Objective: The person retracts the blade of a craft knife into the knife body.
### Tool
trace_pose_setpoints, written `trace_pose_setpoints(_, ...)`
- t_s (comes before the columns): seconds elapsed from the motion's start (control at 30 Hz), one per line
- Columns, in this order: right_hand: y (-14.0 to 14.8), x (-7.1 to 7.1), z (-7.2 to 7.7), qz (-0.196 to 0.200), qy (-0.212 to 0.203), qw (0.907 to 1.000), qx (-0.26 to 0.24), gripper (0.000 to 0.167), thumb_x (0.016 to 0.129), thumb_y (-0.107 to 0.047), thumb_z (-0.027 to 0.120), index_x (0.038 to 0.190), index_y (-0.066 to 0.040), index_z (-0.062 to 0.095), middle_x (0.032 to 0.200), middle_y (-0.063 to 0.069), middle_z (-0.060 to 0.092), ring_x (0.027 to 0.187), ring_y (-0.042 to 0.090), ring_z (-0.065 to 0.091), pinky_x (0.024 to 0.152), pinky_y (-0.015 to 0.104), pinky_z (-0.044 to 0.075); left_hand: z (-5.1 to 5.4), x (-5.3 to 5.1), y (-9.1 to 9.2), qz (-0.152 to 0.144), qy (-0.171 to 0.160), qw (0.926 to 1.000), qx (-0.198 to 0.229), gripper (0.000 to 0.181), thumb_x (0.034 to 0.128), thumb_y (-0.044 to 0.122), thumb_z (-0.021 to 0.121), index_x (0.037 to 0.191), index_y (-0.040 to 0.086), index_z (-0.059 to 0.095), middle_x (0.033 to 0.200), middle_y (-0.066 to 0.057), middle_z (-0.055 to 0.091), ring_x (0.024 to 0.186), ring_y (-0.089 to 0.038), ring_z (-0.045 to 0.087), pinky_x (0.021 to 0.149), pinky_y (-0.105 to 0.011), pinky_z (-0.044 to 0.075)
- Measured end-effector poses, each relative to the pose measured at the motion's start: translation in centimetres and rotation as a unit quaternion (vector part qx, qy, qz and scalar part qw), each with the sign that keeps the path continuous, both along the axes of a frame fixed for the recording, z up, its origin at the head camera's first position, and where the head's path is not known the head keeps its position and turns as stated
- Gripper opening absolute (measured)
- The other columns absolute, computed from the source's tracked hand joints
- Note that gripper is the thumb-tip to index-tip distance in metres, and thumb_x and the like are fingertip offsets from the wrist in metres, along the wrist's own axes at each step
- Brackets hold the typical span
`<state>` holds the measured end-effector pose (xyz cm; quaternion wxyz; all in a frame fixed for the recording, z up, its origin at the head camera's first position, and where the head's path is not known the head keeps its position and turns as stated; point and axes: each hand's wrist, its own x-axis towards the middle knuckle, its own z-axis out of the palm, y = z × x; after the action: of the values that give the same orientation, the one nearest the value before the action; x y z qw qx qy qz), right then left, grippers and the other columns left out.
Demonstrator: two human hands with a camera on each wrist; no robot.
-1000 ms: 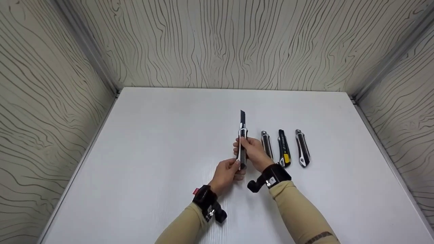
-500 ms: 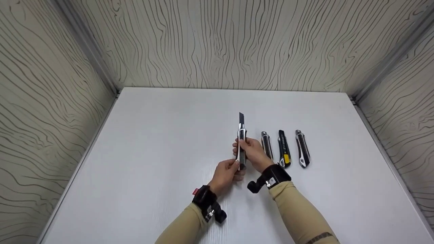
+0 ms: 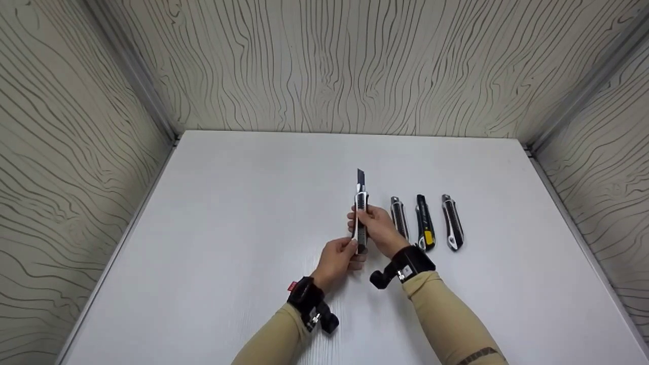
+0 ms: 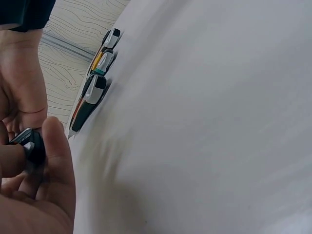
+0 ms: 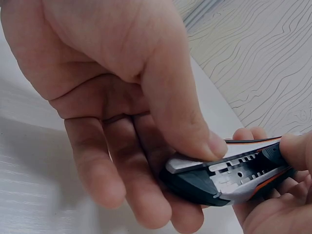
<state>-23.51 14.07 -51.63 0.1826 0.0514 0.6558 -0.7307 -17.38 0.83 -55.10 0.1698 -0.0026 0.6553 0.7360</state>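
Above the white table, a utility knife (image 3: 361,201) with a silver-and-black handle points away from me, its dark blade (image 3: 360,177) sticking out. My right hand (image 3: 384,228) grips the middle of the handle. In the right wrist view, its thumb (image 5: 296,150) lies at the dark slider (image 5: 273,157). My left hand (image 3: 334,259) pinches the handle's rear end between thumb and fingers. That dark end (image 4: 33,146) also shows between the fingers in the left wrist view. The blade is hidden in both wrist views.
To the right lie three more utility knives in a row: a silver-black one (image 3: 399,215) partly behind my right hand, a black one with a yellow part (image 3: 425,223), and another silver-black one (image 3: 452,223). Patterned walls (image 3: 324,66) enclose the white table (image 3: 243,203).
The blade has slid partway back into the handle, and my right thumb has shifted toward the rear. The knife has drifted slightly left. The other knives have not moved.
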Motion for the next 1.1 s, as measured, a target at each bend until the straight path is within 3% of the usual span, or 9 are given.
trace_pose_setpoints(0.43,0.05,0.0,-0.02,0.011,0.008,0.9999,-0.001,0.037,0.103,-0.007,0.042,0.134,0.013,0.04,0.109,0.013,0.063,0.088,0.013,0.064,0.084,0.026,0.055,0.19,0.13,-0.08,0.006,0.0,0.9999,0.01,0.03,0.1026,0.016,0.047,0.104,-0.01,0.062,0.091,-0.015,0.07,0.076,-0.012,0.065,0.073,-0.033,0.061)
trace_pose_setpoints(0.7,0.13,-0.02,-0.15,0.023,0.01,0.9997,-0.002,0.039,0.102,-0.003,0.044,0.137,0.014,0.037,0.121,0.023,0.059,0.09,0.013,0.064,0.087,0.026,0.055,0.12,0.09,-0.07,0.008,-0.001,0.9998,0.019,0.03,0.1026,0.015,0.046,0.103,-0.011,0.061,0.087,-0.014,0.069,0.073,-0.012,0.064,0.071,-0.03,0.061)
trace_pose_setpoints(0.97,0.01,-0.06,0.1,0.027,0.02,0.9994,0.009,0.038,0.102,-0.004,0.043,0.136,0.013,0.039,0.119,0.021,0.06,0.089,0.012,0.064,0.086,0.025,0.054,-0.16,0.41,-0.08,0.014,-0.02,0.9993,0.029,0.034,0.1037,0.021,0.046,0.117,-0.006,0.06,0.106,-0.02,0.07,0.08,-0.014,0.068,0.069,-0.028,0.06)
trace_pose_setpoints(1.1,-0.02,-0.07,0.24,0.02,0.02,0.9995,0.014,0.037,0.102,-0.004,0.043,0.136,0.011,0.041,0.124,0.025,0.059,0.091,0.012,0.065,0.087,0.025,0.054,-0.41,0.81,-0.03,0.013,-0.023,0.9985,0.049,0.037,0.1043,0.023,0.045,0.117,-0.009,0.059,0.108,-0.024,0.069,0.079,-0.014,0.067,0.067,-0.029,0.06)
